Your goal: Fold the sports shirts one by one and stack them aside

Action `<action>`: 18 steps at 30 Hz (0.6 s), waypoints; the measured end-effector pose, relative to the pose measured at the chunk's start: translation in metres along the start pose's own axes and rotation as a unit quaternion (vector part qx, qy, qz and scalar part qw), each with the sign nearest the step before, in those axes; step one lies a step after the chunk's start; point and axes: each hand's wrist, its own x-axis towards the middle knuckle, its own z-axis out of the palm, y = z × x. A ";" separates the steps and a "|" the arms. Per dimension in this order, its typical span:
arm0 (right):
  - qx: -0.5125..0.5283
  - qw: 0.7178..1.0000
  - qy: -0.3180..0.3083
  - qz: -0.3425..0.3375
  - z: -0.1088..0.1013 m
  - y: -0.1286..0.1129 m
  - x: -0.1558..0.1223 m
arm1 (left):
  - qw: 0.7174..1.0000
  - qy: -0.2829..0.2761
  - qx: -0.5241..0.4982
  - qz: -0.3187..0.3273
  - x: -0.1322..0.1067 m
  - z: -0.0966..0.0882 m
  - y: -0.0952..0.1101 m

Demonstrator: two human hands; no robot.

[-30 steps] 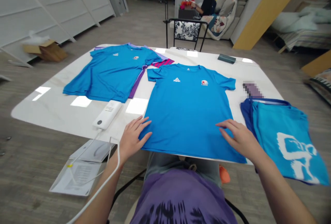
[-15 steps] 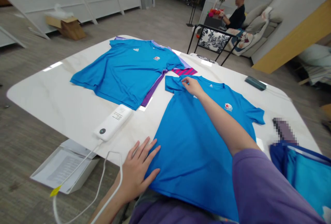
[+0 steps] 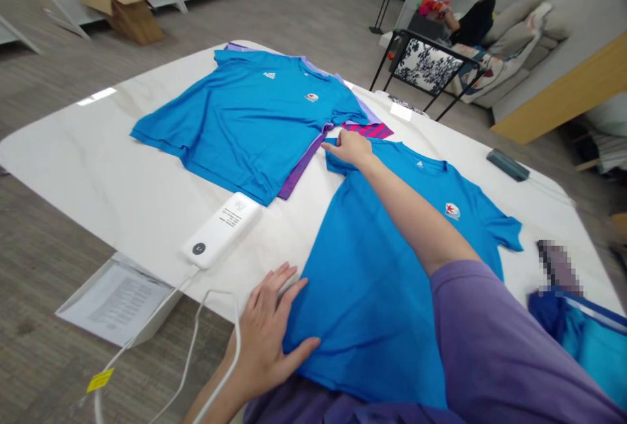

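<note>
A blue T-shirt (image 3: 386, 280) lies front-up on the white table (image 3: 98, 169) before me. My left hand (image 3: 272, 326) rests on its lower left hem corner, fingers stretched out and thumb on the cloth. My right hand (image 3: 350, 147) reaches far across to the shirt's left sleeve, fingers drawn together on the sleeve edge. My purple sleeve (image 3: 494, 345) fills the lower right.
A second blue T-shirt (image 3: 245, 117) lies over a purple garment (image 3: 298, 172) at the far left. A white power bank (image 3: 220, 231) with its cable sits beside my left hand. There is a dark case (image 3: 507, 164), folded blue clothes (image 3: 588, 339), a chair (image 3: 426, 65) and a seated person (image 3: 477, 12) behind.
My right hand left the hem and reached up to the left sleeve, then slid a little further out along it. My left hand stayed on the hem corner. My view turned left.
</note>
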 end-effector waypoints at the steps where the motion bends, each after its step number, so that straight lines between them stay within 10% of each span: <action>1: -0.017 0.999 -0.029 0.015 0.000 -0.006 0.000 | 0.999 0.025 -0.007 -0.035 -0.001 0.003 0.001; 6: -0.038 0.993 -0.105 0.038 0.000 -0.020 0.005 | 0.985 0.057 0.057 -0.151 -0.009 0.012 0.017; 10: 0.064 0.997 -0.045 0.025 -0.010 -0.011 -0.006 | 0.989 0.039 0.043 -0.135 -0.019 0.013 0.034; 18: 0.332 0.916 0.140 0.177 -0.082 0.083 -0.077 | 0.981 0.088 -0.149 -0.084 -0.013 0.006 0.073</action>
